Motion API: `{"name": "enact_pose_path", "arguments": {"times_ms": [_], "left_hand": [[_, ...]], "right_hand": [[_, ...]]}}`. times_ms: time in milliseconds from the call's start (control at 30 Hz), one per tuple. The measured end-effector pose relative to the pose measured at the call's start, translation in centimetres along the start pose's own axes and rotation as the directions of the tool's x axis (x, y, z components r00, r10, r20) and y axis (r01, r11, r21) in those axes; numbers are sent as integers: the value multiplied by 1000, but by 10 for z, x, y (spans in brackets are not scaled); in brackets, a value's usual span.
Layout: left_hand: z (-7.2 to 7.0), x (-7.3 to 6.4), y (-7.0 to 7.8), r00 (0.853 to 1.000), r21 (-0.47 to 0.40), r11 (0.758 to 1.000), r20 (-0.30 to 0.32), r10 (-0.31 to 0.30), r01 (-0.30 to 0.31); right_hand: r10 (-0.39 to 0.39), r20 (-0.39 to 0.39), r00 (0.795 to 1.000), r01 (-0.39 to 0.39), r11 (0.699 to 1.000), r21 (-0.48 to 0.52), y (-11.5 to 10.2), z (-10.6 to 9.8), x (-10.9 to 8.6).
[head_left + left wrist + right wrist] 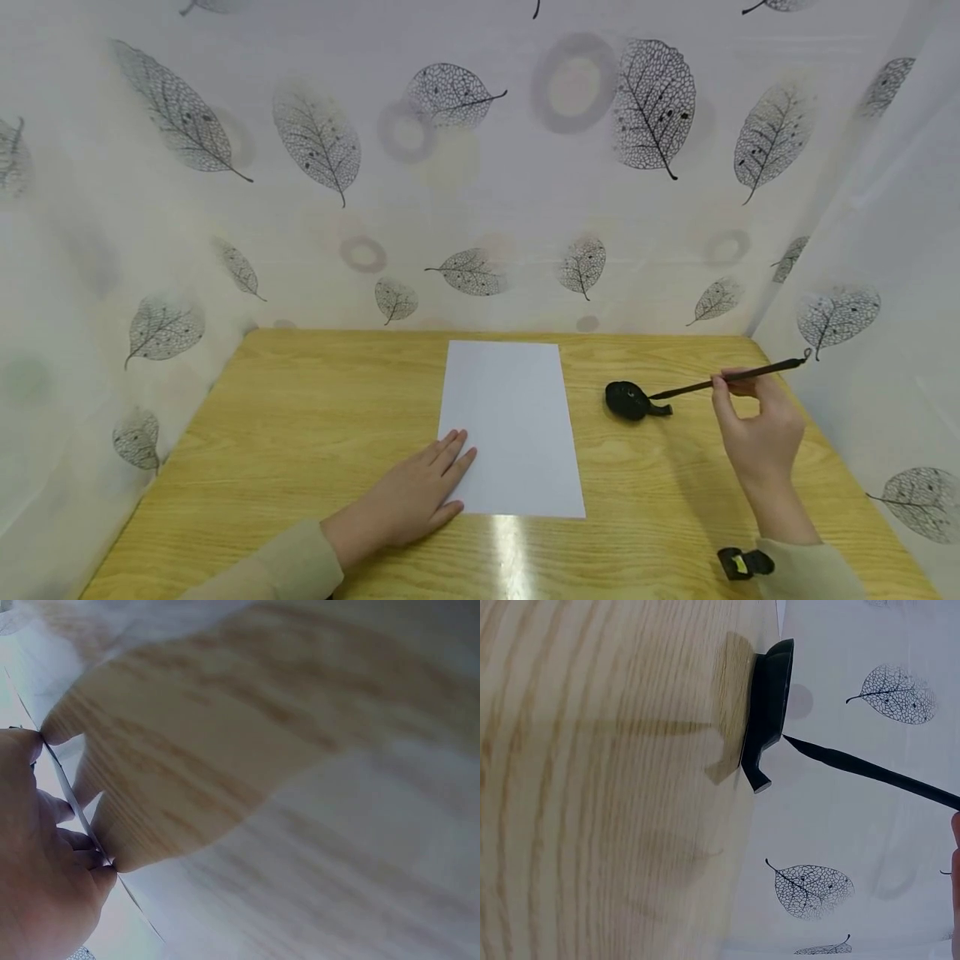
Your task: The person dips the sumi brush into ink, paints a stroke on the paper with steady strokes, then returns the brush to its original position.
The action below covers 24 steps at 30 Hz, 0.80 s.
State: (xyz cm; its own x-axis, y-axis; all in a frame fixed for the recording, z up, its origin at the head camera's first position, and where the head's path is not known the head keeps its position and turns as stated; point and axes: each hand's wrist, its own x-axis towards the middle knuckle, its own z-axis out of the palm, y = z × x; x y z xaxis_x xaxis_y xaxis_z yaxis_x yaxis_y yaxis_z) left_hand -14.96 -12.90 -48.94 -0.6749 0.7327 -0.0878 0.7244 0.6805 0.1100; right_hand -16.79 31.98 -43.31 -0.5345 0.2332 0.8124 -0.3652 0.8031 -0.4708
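On the wooden table (pixel 300 433), 1 white sheet (pixel 510 417) lies flat near the centre, long edge running away from the person. The left hand (pixel 416 496) rests flat on the sheet's near-left corner, fingers straight and pressing, gripping nothing; the left wrist view shows the fingertips (pixel 45 739) at the paper edge.

The right hand (pixel 757 433) pinches a black brush (pixel 738 377) around the middle of its handle, fingers curled round the shaft. The brush slopes down to the left, and its tip sits in the black ink dish (pixel 628 400), which stands on the table just right of the sheet and apart from it. The right wrist view confirms the tip (pixel 795 742) meets the dish (pixel 769 712) at its rim.

Judged step: loading the brush with ink.

1. Keep the left palm flat so the sheet cannot slide or lift.
2. Roll the tip lightly in the dish; avoid pressing hard enough to shift the dish toward the paper.
3. Draw excess ink off against the rim before lifting.
4. Carry the brush tip-down across the short gap, since a drip on the table or sheet edge is the main risk.
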Motion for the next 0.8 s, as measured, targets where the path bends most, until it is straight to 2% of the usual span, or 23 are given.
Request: {"name": "enact_pose_path", "arguments": {"times_ms": [100, 400, 600, 800], "left_hand": [[1, 0, 0, 1000, 6, 1000, -3, 1, -1], [1, 0, 0, 1000, 19, 1000, -6, 0, 0], [4, 0, 0, 1000, 22, 1000, 6, -8, 8], [4, 0, 1, 1000, 19, 1000, -3, -4, 4]], "right_hand": [[2, 8, 1000, -2, 1000, -16, 1, 1, -1], [-28, -53, 998, 28, 1000, 1, 4, 0, 1], [-17, -46, 999, 18, 1000, 17, 3, 2, 2], [-13, -2, 1000, 13, 1000, -8, 1, 2, 0]]}}
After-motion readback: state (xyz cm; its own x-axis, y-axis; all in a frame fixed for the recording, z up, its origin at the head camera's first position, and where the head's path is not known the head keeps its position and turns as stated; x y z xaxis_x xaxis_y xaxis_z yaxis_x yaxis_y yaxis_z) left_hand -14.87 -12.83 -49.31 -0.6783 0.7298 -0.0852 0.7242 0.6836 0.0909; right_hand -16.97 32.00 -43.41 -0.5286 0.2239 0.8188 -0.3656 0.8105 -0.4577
